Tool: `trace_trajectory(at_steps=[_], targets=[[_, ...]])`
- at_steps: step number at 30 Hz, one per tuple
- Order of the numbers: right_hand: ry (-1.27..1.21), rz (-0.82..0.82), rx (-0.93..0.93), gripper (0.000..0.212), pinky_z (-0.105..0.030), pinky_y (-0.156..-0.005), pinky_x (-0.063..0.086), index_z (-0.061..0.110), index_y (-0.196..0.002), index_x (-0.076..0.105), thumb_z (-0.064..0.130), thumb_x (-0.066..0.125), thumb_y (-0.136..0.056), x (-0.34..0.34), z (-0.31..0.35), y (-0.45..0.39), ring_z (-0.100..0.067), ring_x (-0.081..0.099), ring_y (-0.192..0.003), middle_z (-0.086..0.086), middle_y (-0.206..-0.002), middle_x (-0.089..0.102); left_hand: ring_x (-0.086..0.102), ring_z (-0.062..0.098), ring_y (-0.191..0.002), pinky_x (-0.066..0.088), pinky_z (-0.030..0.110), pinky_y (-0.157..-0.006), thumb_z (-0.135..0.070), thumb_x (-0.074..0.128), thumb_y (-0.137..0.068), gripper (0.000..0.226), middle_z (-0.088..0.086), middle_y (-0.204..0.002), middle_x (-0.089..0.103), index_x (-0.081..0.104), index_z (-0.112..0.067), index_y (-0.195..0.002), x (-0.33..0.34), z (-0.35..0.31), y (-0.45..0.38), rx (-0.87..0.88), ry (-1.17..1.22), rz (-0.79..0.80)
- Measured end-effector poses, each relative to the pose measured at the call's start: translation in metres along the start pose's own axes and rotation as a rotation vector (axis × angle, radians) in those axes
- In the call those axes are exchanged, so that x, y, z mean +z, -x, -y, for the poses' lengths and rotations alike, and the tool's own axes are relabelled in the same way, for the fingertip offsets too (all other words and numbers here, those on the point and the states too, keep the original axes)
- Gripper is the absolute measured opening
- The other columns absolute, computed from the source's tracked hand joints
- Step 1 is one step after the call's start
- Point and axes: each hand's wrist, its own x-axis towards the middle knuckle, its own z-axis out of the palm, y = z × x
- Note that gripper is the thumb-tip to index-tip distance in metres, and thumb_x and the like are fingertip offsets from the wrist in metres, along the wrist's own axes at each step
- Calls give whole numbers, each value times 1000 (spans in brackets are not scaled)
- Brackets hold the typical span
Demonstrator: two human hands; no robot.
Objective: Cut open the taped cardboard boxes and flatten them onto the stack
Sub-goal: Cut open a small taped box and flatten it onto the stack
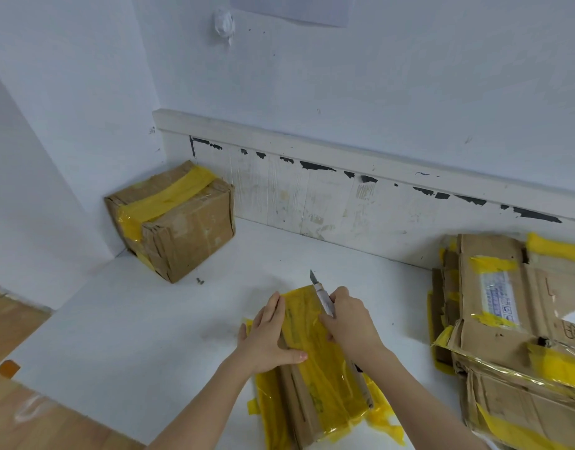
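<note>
Box [315,362] lies near the desk [149,319] front edge, pinned flat by the left hand [273,339] with fingers straight, while the right hand [347,319] grips the knife [321,297], blade tip up and past the far end. Risk: slick yellow tape could let the blade skid toward the left fingers just beside the cut line. Box's near end is cut off; stack [519,336] runs out of frame right, and the seam under the tape is hard to read
</note>
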Motion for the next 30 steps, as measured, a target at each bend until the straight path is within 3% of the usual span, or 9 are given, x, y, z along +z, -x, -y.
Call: trace_trajectory(at_steps=[2, 5, 9, 13, 16, 18, 21, 25, 30], targets=[[52, -16, -19, 17, -31, -72, 54, 11, -104, 51, 26, 43, -98, 0, -1, 2, -24, 65, -85, -8, -101, 65, -12, 16, -144, -4, 51, -115, -56, 60, -81, 109, -13, -150, -32, -20, -21, -147, -1, -1, 1, -2, -1, 2], [274, 38, -56, 19, -29, -65, 45, 17, -104, 50, 21, 32, -101, 1, -1, 4, -26, 62, -88, -9, -105, 63, -12, 16, -144, -4, 51, -115, -56, 60, -81, 109, -13, -150, -31, -20, -21, -147, -2, -3, 2, -11, -3, 1], [389, 46, -132, 49, -25, -52, 33, 22, -138, 33, 0, 35, -94, 6, 2, 6, -22, 43, -68, -3, -76, 40, -11, 16, -144, -3, 51, -115, -56, 61, -80, 110, -13, -151, -30, -19, -20, -147, -2, -3, 3, -14, -3, -2], [433, -15, -147, 57, -27, -67, 39, 32, -146, 21, 4, 34, -98, 5, 8, 12, -25, 57, -89, -5, -91, 44, -11, 16, -144, -3, 52, -115, -57, 60, -80, 110, -13, -151, -29, -19, -21, -147, -1, -4, 3, -21, 1, -11], [514, -42, -186, 49, -23, -57, 38, 21, -144, 26, 5, 33, -98, 5, 17, 17, -24, 62, -98, -7, -101, 58, -9, 18, -144, -3, 51, -114, -57, 60, -80, 109, -15, -152, -27, -17, -22, -148, 0, -5, 3, -42, -7, -30], [577, -30, -192, 40, -22, -47, 31, 12, -136, 36, 2, 36, -97, 6, 26, 17, -23, 63, -89, -4, -87, 56, -7, 19, -144, -2, 50, -114, -58, 59, -80, 107, -16, -152, -26, -15, -22, -148, 3, -7, 3, -62, -5, -55], [640, 15, -197, 34, -26, -58, 38, 6, -129, 44, 0, 37, -96, 9, 36, 16, -24, 62, -97, -8, -104, 60, -2, 20, -144, 1, 50, -114, -58, 56, -81, 104, -15, -152, -25, -15, -23, -148, 7, -10, 3, -97, -36, -100], [689, 64, -232, 37, -29, -53, 40, 2, -131, 40, -3, 40, -95, 10, 28, 26, -26, 62, -101, -12, -113, 59, -1, 21, -143, 1, 51, -113, -61, 53, -82, 102, -15, -153, -24, -14, -21, -148, 8, -13, 3, -120, -94, -95], [733, 122, -241, 38, -31, -79, 49, 6, -134, 38, -1, 32, -98, 6, 9, 55, -24, 61, -107, -9, -116, 60, 2, 21, -142, 3, 53, -112, -64, 51, -82, 104, -14, -153, -23, -15, -20, -149, 6, -16, 2, -126, -122, -81]])
